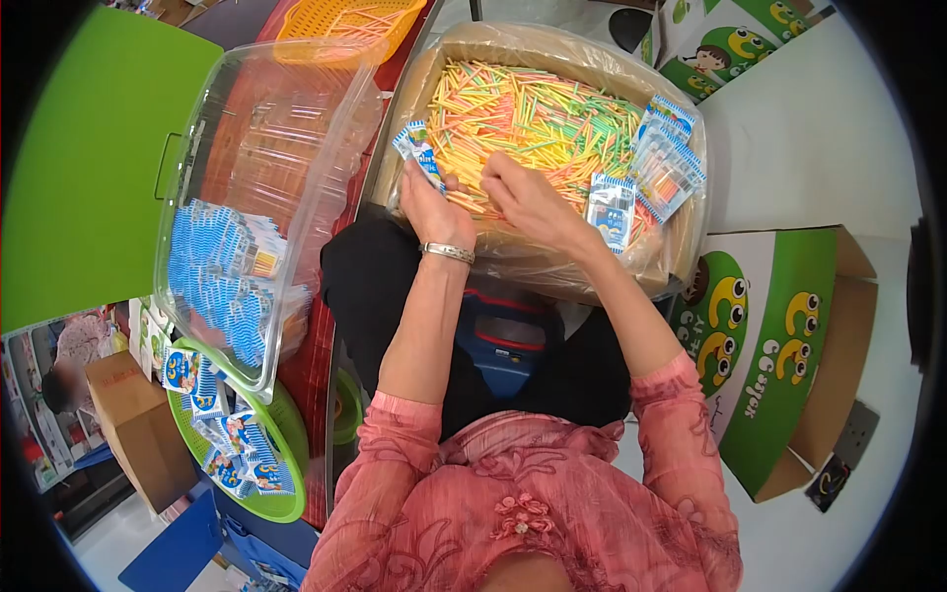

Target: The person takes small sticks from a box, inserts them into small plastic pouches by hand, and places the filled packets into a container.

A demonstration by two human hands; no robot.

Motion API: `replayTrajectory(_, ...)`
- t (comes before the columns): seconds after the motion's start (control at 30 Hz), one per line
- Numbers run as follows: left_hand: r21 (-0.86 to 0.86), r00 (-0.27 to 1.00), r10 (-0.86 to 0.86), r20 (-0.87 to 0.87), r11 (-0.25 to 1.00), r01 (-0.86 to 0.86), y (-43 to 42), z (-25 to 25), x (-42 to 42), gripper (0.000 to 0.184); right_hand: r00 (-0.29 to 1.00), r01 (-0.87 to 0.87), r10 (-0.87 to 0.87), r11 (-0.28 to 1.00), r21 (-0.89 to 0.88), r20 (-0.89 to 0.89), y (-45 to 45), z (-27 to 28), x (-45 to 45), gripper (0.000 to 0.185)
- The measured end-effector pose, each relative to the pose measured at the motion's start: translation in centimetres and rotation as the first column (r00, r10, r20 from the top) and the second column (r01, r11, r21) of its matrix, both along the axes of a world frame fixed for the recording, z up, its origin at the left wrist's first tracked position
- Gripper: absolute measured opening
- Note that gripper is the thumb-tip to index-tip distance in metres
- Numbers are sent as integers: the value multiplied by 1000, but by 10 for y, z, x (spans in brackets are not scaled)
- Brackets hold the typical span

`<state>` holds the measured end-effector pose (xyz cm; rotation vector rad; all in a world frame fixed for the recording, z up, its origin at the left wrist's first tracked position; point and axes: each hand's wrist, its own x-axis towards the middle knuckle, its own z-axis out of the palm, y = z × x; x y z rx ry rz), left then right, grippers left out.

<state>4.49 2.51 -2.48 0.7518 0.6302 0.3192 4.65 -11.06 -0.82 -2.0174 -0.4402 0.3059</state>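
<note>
A box lined with clear plastic (552, 39) holds a heap of thin yellow, pink and green sticks (533, 118). Over its left side, my left hand (434, 209) holds a small blue and white packet (422, 158) between thumb and fingers. Just right of it, my right hand (528, 200) is above the sticks with its fingers curled together; what they pinch, if anything, is hidden. Several more packets (666, 173) lie on the sticks at the right, and one packet (611, 212) rests near my right wrist.
At left stands a clear plastic bin (281, 128) with many striped packets (232, 266). Below it is a green basket (291, 498) of packets. An orange basket (296, 30) with sticks is at the top. A green and white carton (764, 335) stands right.
</note>
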Motion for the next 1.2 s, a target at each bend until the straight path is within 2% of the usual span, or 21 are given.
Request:
replayTrajectory(0.07,-77,1000,-11,17,997,12,-3,2,5,27,999,9,-8,1000,-21,45,4,7,-12,18)
replayTrajectory(0.23,-74,991,-127,37,989,129,3,-12,-3,30,980,70,-40,986,-150,195,13,19,-23,19)
replayTrajectory(0.33,-104,984,-161,78,980,168,5,-13,-4,30,972,105,-76,987,-122,221,13,17,-23,20)
replayTrajectory(0.43,-79,981,-176,82,980,183,-4,4,-6,30,996,59,-67,989,139,52,5,8,-15,21)
replayTrajectory(0.53,-8,972,-208,111,978,210,-11,16,-6,29,940,109,-15,960,258,-342,-4,3,-10,29)
replayTrajectory(0.63,47,953,-270,134,963,266,-12,13,-6,28,918,132,-22,959,251,-397,-7,0,-9,32)
replayTrajectory(0.67,63,946,-293,138,956,287,-12,11,-6,28,929,156,-63,960,232,-364,-7,1,-10,32)
replayTrajectory(0.77,-45,913,-332,237,935,352,1,-11,-4,28,957,190,-144,967,171,-252,-4,9,-16,32)
replayTrajectory(0.83,-175,942,-286,175,933,315,1,-11,-3,27,975,166,-145,979,118,-168,-4,17,-23,31)
replayTrajectory(0.87,-238,954,-263,141,927,290,2,-10,-3,26,984,180,-180,980,80,-5,-4,13,-28,31)
replayTrajectory(0.93,-224,956,-271,110,931,289,0,-4,-3,25,921,224,-216,974,12,323,-4,4,-38,37)
replayTrajectory(0.97,-218,956,-277,93,931,291,-2,-1,-4,24,927,219,-213,976,15,307,-4,1,-42,40)
replayTrajectory(1.07,-346,923,-329,202,857,381,-4,-3,-7,22,922,225,-234,972,64,308,1,-4,-46,52)
replayTrajectory(1.13,-355,925,-343,165,854,380,-10,0,-8,20,887,233,-274,960,152,371,7,-11,-41,55)
replayTrajectory(1.2,-303,923,-362,126,872,384,-16,4,-13,18,917,266,-285,958,105,279,8,-8,-38,55)
